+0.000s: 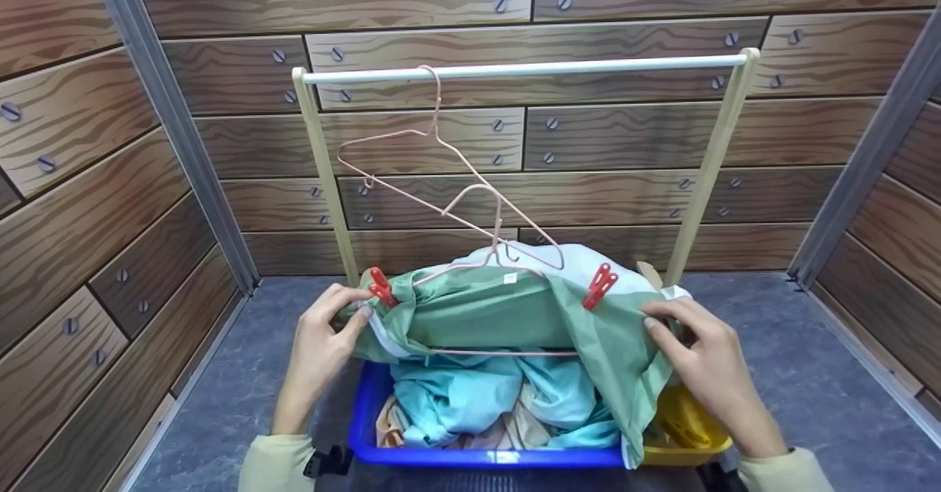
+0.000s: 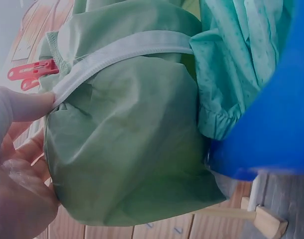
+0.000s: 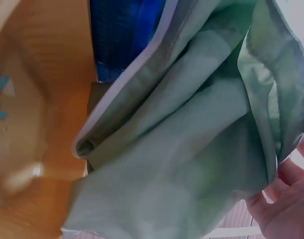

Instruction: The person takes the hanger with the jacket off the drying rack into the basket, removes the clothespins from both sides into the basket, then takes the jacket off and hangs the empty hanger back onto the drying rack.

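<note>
My left hand (image 1: 328,326), at eight o'clock, and right hand (image 1: 702,341), at four, pinch the green garment (image 1: 485,315) at the six-o'clock blue basket (image 1: 485,458); red pegs (image 1: 600,287) fastened, twelve-o'clock rail (image 1: 588,67) apparently yet to receive it.

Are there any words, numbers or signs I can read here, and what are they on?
No word, brand, number or sign can be read in any view.
White tag on the green cloth: too small to read, and I can't tell if anything is printed on it.
Red clips and blue basket: no readable writing shows.
</note>
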{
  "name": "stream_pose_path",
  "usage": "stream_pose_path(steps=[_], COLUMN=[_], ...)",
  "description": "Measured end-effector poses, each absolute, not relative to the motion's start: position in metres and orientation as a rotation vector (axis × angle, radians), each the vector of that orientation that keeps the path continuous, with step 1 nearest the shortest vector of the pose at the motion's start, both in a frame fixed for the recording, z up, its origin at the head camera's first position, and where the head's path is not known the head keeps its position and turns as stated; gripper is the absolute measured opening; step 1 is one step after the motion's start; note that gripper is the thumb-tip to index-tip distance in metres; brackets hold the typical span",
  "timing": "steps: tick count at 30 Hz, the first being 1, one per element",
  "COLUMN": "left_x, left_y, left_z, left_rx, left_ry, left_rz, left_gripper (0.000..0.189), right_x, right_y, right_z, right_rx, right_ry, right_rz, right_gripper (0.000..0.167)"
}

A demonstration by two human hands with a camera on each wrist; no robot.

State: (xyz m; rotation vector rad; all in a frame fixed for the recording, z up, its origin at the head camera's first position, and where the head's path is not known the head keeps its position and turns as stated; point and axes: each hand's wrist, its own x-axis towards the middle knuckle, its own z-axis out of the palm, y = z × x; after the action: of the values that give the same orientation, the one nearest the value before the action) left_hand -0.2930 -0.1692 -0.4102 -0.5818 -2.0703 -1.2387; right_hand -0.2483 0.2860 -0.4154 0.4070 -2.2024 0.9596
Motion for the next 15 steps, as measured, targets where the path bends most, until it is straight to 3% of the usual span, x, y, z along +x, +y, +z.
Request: stream_pose_path(steps=[15], left_x=[-0.278], left_y=[-0.169], left_z=[-0.421], left_rx=[-0.552], left_ry=[-2.061], left_rz=[-1.319], left_gripper=[0.024], right_x=[-0.233], right_y=[0.275], right_z=[-0.426], right_rx=[0.29], right_ry=[-2.176], right_rz=[1.054], right_gripper=[0.016])
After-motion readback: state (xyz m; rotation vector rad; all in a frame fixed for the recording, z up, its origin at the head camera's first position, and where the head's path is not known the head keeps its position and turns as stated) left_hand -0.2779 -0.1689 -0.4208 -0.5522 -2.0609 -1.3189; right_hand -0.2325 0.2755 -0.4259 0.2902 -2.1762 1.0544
